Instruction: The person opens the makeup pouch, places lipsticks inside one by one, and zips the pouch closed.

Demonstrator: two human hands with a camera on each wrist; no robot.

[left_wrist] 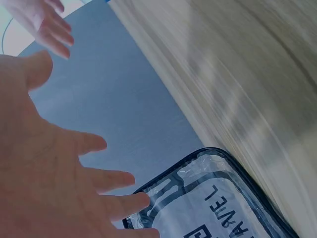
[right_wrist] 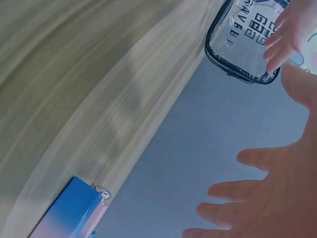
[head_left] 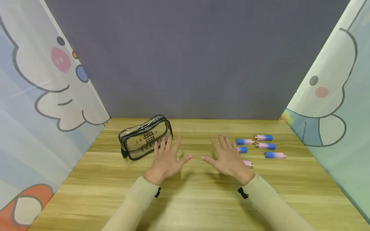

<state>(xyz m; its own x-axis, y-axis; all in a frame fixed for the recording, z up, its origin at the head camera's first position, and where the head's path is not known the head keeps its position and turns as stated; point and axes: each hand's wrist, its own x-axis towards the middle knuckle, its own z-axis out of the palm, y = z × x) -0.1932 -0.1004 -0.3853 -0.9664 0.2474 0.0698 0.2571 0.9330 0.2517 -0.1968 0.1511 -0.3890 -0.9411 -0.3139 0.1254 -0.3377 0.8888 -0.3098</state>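
Both hands hover over the wooden table with fingers spread, holding nothing. The left hand (head_left: 167, 160) is nearest to a clear travel pouch (head_left: 147, 138) with black trim and "TRAVEL" lettering, its fingertips overlapping the pouch's right side in the head view. Beside the right hand (head_left: 229, 158) lie several small blue-and-pink tubes with metal rings at one end, such as one tube (head_left: 274, 155) at the far right and another tube (head_left: 263, 137) at the back. The right hand partly hides two of them. In the right wrist view a tube (right_wrist: 72, 210) shows at the lower left.
The wooden table (head_left: 185, 205) ends at a dark grey panel (head_left: 190, 61) at the back. Cartoon-printed curtains hang on the left (head_left: 34, 138) and right (head_left: 326, 138). Each wrist wears a black strap, such as the right strap (head_left: 242, 192).
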